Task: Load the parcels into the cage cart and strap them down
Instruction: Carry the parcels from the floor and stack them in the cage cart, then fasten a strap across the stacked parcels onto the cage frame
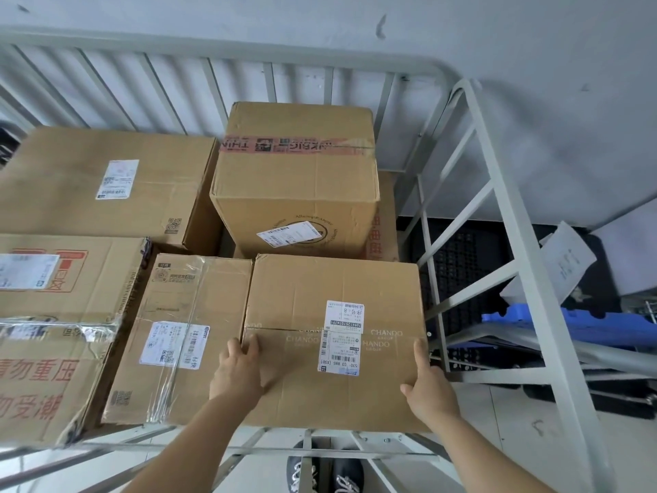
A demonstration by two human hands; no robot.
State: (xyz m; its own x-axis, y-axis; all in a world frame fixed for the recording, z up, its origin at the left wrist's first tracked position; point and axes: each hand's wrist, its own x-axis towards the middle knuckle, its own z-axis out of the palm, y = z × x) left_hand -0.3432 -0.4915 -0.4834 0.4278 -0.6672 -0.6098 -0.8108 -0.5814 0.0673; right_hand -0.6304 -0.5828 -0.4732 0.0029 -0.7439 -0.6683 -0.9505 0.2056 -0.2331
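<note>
Parcel, brown cardboard printed with "CHANDO", white shipping label on top, sitting at the near right corner of the cage cart. Held from both sides: left hand flat on the top near the left edge, fingers reaching toward the tape seam; right hand clasping the right near edge, thumb on top, remaining fingers hidden behind the side. Each grip pressed against this parcel rather than released, apparently to steady it and nudge it square into its slot. Near end jutting slightly past the cart's front rail, so probably not fully seated.

Just to the left, touching it, a taped box wrapped in clear film, with its own label. Behind, a taller box with red printed tape, standing on a lower layer and raised above its neighbours. Farther left, a wide flat box and a large box with red characters, all packed edge to edge, likely to stop shifting once the load is strapped.

Grey metal bars around the load at back and right. No strap visible anywhere. Pale wall behind. Beyond the right side, a dark mat, loose papers and a blue plastic piece on the floor. Shoes visible below the front rail.
</note>
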